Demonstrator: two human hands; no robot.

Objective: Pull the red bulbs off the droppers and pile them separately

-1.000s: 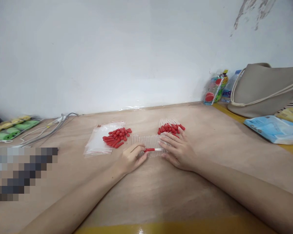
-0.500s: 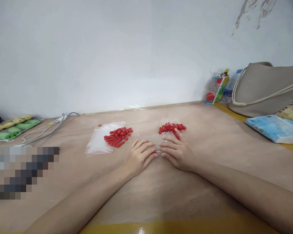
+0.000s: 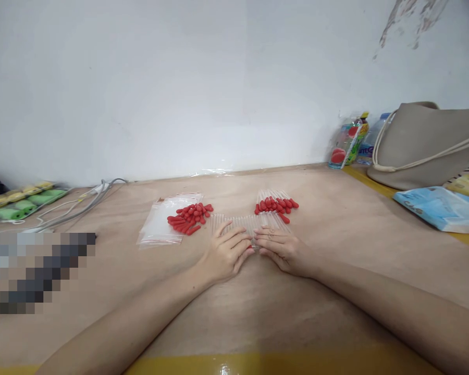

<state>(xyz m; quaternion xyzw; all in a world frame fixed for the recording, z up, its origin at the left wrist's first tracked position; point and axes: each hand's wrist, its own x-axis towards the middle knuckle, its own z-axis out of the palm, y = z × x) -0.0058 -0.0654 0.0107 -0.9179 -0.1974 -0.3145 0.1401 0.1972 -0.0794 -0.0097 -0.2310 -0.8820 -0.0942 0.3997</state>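
Note:
My left hand [image 3: 222,255] and my right hand [image 3: 283,250] rest on the wooden table [image 3: 336,250], fingertips nearly meeting. A small red cap [image 3: 250,246] peeks out between them, pinched at my left fingertips. It sits on a clear tube that my right fingers hold. Both hands lie on the near edge of a row of clear tubes [image 3: 242,223]. Loose red caps [image 3: 189,217] are heaped to the left on clear zip bags [image 3: 158,226]. Tubes fitted with red caps [image 3: 275,204] are piled just beyond my right hand.
Grey cables [image 3: 82,203] and a pack of green and yellow items [image 3: 19,200] lie at far left. At right stand a beige bag [image 3: 426,146], bottles [image 3: 349,143] against the wall and a blue packet [image 3: 440,208]. A yellow strip [image 3: 297,364] edges the table front.
My hands have closed together over the capped tube, so its red cap is now almost hidden. My left fingers have slid forward onto the row of tubes.

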